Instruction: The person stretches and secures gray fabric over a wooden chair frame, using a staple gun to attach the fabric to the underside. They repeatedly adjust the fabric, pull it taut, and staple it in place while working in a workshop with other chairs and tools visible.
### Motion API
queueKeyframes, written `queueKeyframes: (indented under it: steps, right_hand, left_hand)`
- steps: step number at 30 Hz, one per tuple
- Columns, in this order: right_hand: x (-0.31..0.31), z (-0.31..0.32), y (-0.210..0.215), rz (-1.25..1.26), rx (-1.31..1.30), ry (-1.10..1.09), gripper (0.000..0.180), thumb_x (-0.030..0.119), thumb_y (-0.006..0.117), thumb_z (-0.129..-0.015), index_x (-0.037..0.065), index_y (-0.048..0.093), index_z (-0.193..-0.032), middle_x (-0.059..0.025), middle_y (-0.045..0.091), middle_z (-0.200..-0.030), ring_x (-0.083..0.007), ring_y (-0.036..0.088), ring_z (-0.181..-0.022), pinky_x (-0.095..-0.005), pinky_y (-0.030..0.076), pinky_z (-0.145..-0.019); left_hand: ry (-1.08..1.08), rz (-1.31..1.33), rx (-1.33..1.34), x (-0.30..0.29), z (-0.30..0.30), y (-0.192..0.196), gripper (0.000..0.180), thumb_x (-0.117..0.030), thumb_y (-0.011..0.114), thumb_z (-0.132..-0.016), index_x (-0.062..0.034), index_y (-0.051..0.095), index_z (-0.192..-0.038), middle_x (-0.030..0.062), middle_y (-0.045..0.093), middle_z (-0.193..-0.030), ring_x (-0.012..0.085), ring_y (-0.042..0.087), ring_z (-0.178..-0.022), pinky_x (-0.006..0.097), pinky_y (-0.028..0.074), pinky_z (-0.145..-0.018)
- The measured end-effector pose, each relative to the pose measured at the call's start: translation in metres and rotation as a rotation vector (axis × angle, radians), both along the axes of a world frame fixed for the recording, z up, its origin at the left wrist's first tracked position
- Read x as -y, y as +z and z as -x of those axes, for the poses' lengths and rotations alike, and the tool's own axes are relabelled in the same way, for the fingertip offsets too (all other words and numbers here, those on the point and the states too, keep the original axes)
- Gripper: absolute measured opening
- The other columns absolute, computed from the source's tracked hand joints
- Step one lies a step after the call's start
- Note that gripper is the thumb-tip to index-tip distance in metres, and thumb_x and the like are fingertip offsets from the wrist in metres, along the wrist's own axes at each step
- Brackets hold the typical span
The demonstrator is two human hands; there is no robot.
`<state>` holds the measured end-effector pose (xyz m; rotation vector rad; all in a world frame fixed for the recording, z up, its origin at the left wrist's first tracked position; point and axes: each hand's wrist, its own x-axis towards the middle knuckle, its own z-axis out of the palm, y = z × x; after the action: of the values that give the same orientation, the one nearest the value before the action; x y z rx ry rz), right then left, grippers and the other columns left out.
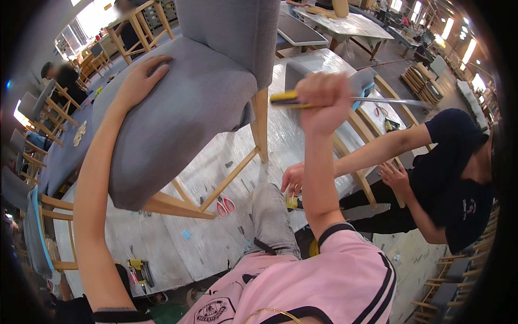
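Observation:
A chair with grey fabric seat (189,89) and pale wooden legs stands tilted on the table in front of me. My left hand (143,81) lies flat on the seat near its far left edge, fingers stretched out and holding nothing. To the right of the backrest, my right hand (324,100) is raised in a fist round a tool with a yellow and black handle (284,99). A long thin metal shaft (386,100) sticks out to the right; its end is blurred, so its exact kind is unclear. The tool is apart from the chair.
Red-handled scissors (225,207) and a yellow and black stapler-like tool (140,272) lie on the film-covered table (178,248). At right, close to my arm, a co-worker in a dark shirt (458,189) reaches past it. Another wooden chair frame (361,178) stands beside them.

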<state>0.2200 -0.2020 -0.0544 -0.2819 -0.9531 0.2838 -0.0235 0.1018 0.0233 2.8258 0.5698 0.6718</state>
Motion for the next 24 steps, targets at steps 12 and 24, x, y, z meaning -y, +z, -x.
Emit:
queueKeyframes:
  steps: [12, 24]
  right_hand:
    - [-0.060, -0.031, 0.035, -0.062, 0.196, 0.109, 0.046, 0.040, 0.048, -0.104, 0.016, 0.043, -0.065, 0.0006, 0.035, -0.057, -0.0131, 0.036, -0.050, -0.0297, 0.034, -0.049]
    - [-0.062, -0.054, 0.025, -0.076, 0.105, 0.114, 0.038, 0.037, 0.055, -0.101, 0.012, 0.049, -0.072, -0.0020, 0.046, -0.065, -0.0155, 0.046, -0.053, -0.0314, 0.043, -0.052]
  left_hand:
    - [-0.032, 0.043, -0.036, -0.012, -0.003, 0.004, 0.047, -0.042, 0.052, -0.106, -0.0127, 0.063, -0.141, 0.0113, 0.062, -0.141, 0.0259, 0.061, -0.126, 0.039, 0.045, -0.109]
    - [0.000, -0.005, -0.065, -0.003, -0.004, 0.005, 0.046, -0.042, 0.051, -0.107, -0.0127, 0.062, -0.141, 0.0104, 0.060, -0.145, 0.0268, 0.055, -0.135, 0.041, 0.040, -0.116]
